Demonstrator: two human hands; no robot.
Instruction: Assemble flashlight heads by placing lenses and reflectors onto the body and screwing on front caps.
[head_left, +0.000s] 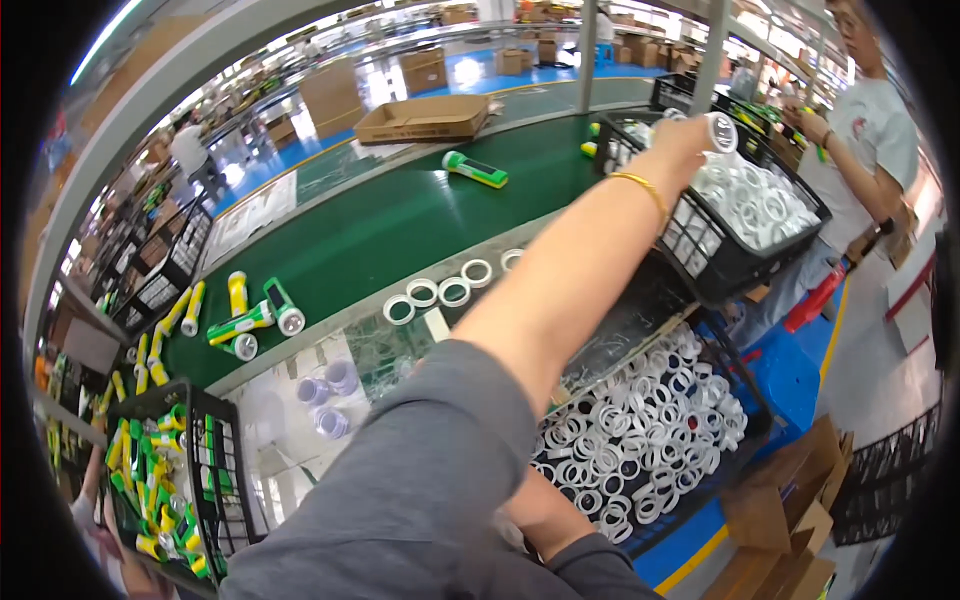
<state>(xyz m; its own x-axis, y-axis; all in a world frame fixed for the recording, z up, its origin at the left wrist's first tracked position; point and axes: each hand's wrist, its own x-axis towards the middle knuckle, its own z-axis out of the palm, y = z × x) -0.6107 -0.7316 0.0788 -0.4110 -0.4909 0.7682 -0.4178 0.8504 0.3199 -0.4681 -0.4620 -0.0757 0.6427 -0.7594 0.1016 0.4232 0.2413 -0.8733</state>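
My left arm, with a yellow bangle, reaches across to the far right. My left hand (682,140) is closed around a clear, white-rimmed lens cup (722,132), above a black crate (715,265) heaped with similar clear cups (765,210). My right forearm (548,512) runs in beneath the left arm, which hides the right hand and its fingers. Several white rings (454,291) lie in a row along the conveyor's near edge. Many more white rings (640,440) fill a second black crate below the bench, right of my arm.
A green conveyor belt (380,220) carries green-and-yellow flashlights (475,170). More flashlights (150,480) fill a black crate at lower left. Clear purplish cups (330,420) stand on the bench. A co-worker (880,130) stands at right, near a blue stool (785,375) and cardboard boxes (780,500).
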